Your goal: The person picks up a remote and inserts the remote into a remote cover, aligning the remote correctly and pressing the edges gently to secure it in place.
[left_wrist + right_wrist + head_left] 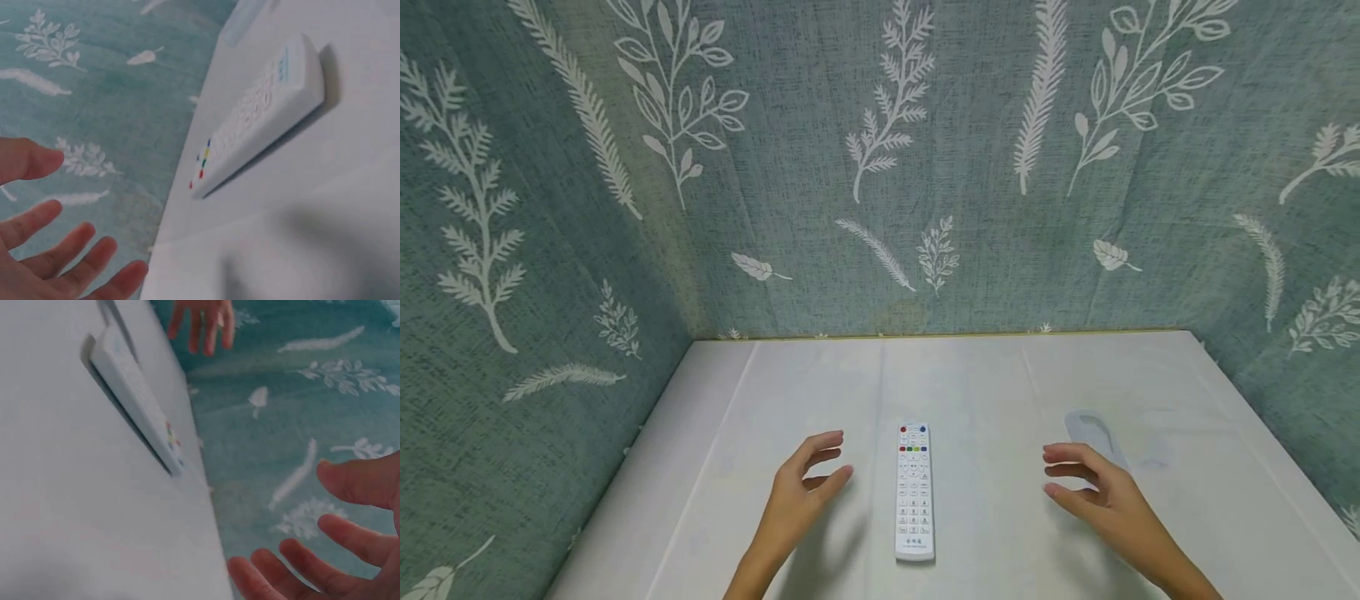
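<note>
A white remote control lies lengthwise on the white table between the two hands, its buttons up and its colored keys toward the back. To its left, my left hand hovers with fingers loosely bent and nothing in them. On the other side, my right hand is held the same way, also holding nothing. Behind the right hand's fingers, a pale flat oblong piece with a recess lies partly hidden. Both wrist views show spread fingers apart from the remote.
The white tabletop has faint creases running front to back. Green cloth with white leaf prints rises behind the table's back edge and along both sides.
</note>
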{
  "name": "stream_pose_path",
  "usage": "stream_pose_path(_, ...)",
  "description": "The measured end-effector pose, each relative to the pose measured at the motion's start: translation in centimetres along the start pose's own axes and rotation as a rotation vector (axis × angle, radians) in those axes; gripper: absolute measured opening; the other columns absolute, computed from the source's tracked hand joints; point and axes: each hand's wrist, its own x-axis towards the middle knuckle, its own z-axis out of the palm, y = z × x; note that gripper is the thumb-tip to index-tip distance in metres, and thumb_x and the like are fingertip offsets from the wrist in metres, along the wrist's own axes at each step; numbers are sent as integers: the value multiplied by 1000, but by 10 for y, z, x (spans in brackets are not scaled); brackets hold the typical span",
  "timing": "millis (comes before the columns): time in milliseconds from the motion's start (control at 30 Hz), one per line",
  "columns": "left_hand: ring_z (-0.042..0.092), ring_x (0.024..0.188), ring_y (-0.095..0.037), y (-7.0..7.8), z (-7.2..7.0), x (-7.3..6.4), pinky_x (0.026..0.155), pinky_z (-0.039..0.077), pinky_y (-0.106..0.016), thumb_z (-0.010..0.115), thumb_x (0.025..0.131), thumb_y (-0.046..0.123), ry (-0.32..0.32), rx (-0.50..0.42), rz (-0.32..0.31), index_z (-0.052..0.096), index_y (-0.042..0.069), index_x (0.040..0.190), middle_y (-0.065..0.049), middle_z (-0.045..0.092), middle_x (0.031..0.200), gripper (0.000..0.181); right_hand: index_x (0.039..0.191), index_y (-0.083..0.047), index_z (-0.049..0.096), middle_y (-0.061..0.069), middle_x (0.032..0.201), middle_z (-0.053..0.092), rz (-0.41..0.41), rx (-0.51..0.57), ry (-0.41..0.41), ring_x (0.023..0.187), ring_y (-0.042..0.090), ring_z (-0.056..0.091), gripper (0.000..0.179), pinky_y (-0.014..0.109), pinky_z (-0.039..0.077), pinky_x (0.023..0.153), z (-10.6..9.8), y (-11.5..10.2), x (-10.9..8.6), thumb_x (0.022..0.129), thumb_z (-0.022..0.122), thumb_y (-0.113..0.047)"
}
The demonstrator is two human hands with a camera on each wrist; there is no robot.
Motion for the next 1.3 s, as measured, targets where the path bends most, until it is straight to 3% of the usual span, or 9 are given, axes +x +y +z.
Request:
stream_pose_path(267, 57, 111, -19, -5, 13, 9, 85, 47, -37, 72, 84, 21, -37, -75, -77, 59, 19, 122, -4, 59, 124, 40, 121, -1, 54, 23, 123, 49, 59, 242, -62, 105, 29, 58, 35, 35, 55, 79, 34, 4, 6, 90, 65, -13)
stream_pose_path(700, 55, 111, -29, -14, 34, 24, 77, 56, -37, 65, 89, 12, -80, -233, -156, 54, 1, 126, -19, 54, 125, 40, 122, 8, 49, 29, 117, 48, 202, 369, -91, 97, 35, 60, 44, 40, 57, 70, 68, 1, 24, 87, 67, -9)
stream_pose_path(967, 57, 107, -31, -20, 51, 33, 72, 57, -35, 64, 88, 6, -50, -230, -159, 56, -3, 122, -22, 56, 121, 36, 124, 9, 48, 26, 113, 49, 257, 399, -97, 90, 30, 61, 47, 41, 58, 66, 90, 2, 32, 84, 69, -6)
stream_pose_path(1300, 61, 97, -27, -26, 71, 38, 61, 58, -33, 65, 83, 0, 23, -152, -187, 63, 0, 112, -17, 61, 112, 29, 123, 5, 51, 20, 108, 53, 273, 318, -82, 80, 21, 62, 48, 40, 57, 56, 119, 9, 39, 81, 71, -4)
